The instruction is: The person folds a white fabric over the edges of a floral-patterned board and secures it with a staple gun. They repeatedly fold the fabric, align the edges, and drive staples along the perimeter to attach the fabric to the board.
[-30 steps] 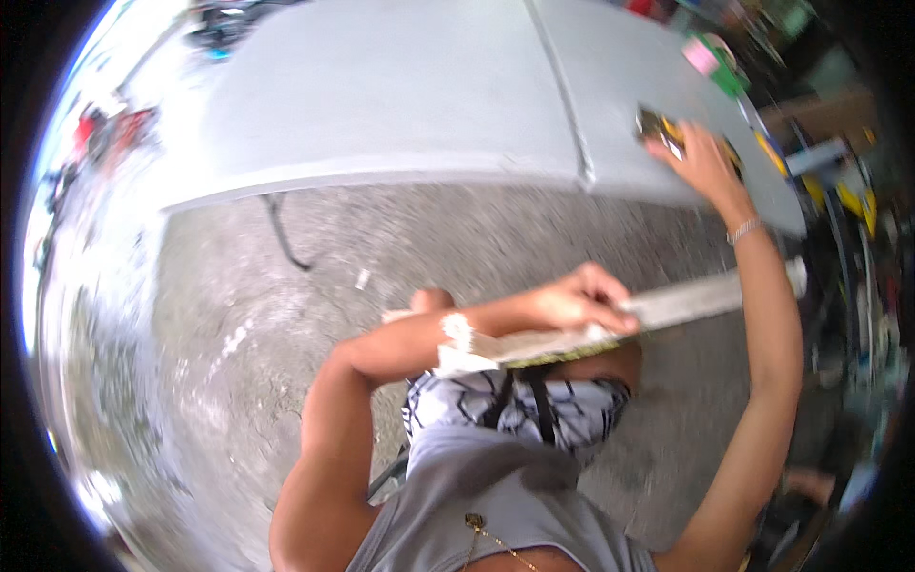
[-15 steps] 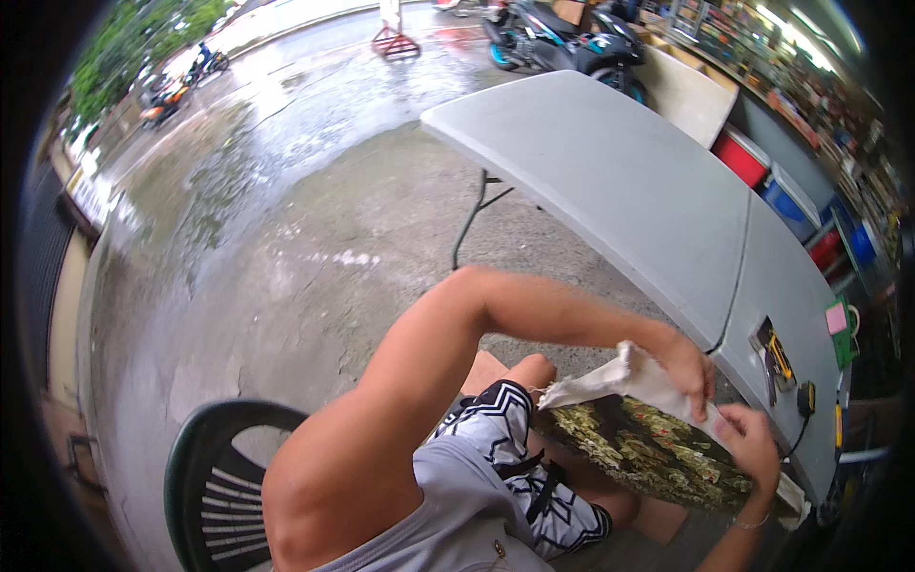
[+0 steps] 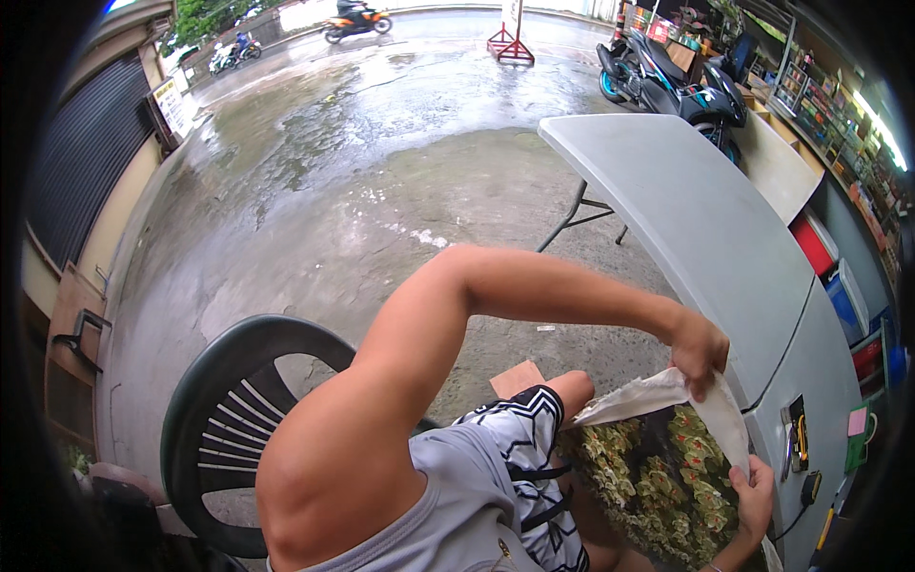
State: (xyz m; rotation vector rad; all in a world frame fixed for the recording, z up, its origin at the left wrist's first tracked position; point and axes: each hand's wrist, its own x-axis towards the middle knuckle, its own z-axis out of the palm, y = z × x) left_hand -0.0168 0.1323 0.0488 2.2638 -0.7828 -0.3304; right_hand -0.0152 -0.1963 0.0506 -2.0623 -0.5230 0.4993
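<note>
A canvas painting [image 3: 653, 481] of pale yellow-green flowers on a dark ground lies tilted across my lap, with a frayed white unpainted border along its edges. My left arm reaches across my body, and my left hand [image 3: 701, 353] is closed on the white border at the canvas's far corner. Lower down along the same border, my right hand [image 3: 753, 496] pinches the edge between thumb and fingers. The near end of the canvas runs out of view at the bottom.
A grey folding table [image 3: 696, 210] stands to my right. On it lie yellow-and-black hand tools [image 3: 799, 439], a tape measure [image 3: 810, 488] and a green item [image 3: 861, 439]. A dark green plastic chair [image 3: 253, 334] is at my left. A motorbike [image 3: 672, 91] is parked beyond the table.
The view has swung left and up. My left hand has turned knuckles up at the canvas corner. The canvas shows more of its painted face, and my right hand sits lower on the border.
</note>
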